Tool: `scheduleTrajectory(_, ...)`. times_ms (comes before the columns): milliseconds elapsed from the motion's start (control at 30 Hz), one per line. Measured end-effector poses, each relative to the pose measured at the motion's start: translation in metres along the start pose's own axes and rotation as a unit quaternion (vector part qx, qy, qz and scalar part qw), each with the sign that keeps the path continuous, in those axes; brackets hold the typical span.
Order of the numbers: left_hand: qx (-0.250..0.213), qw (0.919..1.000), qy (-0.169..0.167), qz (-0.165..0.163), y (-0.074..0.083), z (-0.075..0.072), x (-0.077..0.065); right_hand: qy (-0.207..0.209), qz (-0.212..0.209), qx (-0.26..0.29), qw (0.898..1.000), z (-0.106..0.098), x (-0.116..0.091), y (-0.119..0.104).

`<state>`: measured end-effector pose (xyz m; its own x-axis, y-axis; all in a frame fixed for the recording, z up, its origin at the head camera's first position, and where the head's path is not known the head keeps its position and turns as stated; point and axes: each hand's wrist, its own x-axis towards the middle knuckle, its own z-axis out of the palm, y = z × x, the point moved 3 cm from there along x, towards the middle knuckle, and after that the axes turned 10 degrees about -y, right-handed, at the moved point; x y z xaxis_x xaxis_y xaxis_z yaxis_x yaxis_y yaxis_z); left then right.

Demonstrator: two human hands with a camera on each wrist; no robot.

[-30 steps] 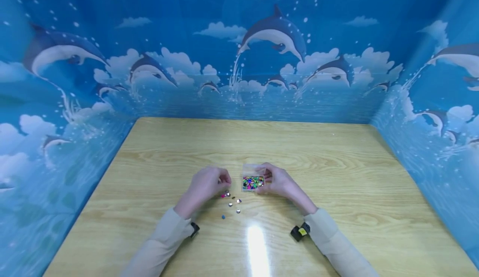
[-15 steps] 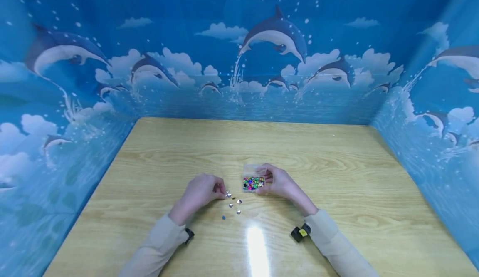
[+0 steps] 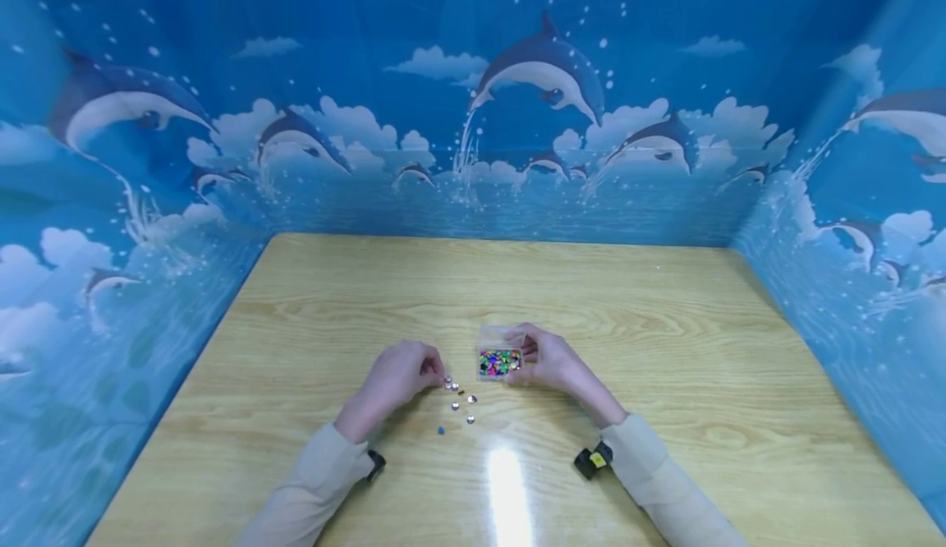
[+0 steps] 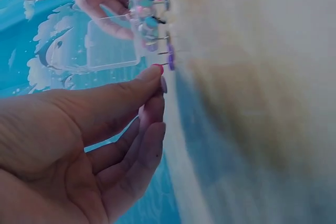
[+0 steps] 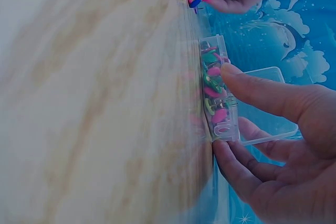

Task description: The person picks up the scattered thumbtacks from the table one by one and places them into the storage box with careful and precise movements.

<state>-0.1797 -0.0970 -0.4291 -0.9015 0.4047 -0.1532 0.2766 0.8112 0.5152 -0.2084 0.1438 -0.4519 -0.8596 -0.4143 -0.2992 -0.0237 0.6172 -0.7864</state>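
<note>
My left hand (image 3: 399, 373) pinches a pink thumbtack (image 4: 158, 68) between thumb and fingertips, low over the table. Right beside those fingertips, a purple thumbtack (image 4: 171, 57) shows in the left wrist view. My right hand (image 3: 550, 360) holds a small clear plastic box (image 3: 489, 379) by its right side, thumb on the near edge and fingers behind. Colourful thumbtacks (image 5: 212, 80) fill the box, and its clear lid (image 5: 270, 106) is swung open toward the back. Several loose thumbtacks (image 3: 455, 406) lie shiny side up between the hands.
One blue thumbtack (image 3: 441, 430) lies a bit nearer to the body than the others. The wood-grain table (image 3: 628, 309) is walled at the back and sides by a blue dolphin-print curtain (image 3: 414, 202). Light glares off the table (image 3: 510, 489) in front.
My left hand has drawn slightly left and toward the body, and the pink thumbtack no longer shows on the table in the head view. The right hand and box have stayed put.
</note>
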Motion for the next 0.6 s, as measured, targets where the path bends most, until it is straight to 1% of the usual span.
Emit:
scheduleTrajectory(100, -0.005, 0.9999, 0.011, 0.008, 0.004, -0.005, 0.005, 0.000, -0.002, -0.001, 1.000, 0.000, 0.000, 0.000)
scheduleTrajectory(233, -0.006, 0.9993, 0.018, 0.033, 0.019, -0.008, 0.014, 0.003, 0.001, 0.000, 1.000, 0.000, 0.000, 0.000)
scheduleTrajectory(400, -0.004, 0.9979, 0.016, 0.062, 0.038, -0.006, 0.025, 0.005, 0.003, 0.004, 1.000, 0.000, 0.000, 0.000)
scheduleTrajectory(433, -0.004, 0.9978, 0.016, 0.064, 0.041, -0.006, 0.027, 0.004, 0.003, 0.006, 1.000, 0.000, 0.000, 0.000)
scheduleTrajectory(600, -0.014, 0.9964, 0.038, 0.074, 0.052, -0.003, 0.035, 0.002, 0.003, 0.007, 1.000, 0.000, 0.000, 0.000)
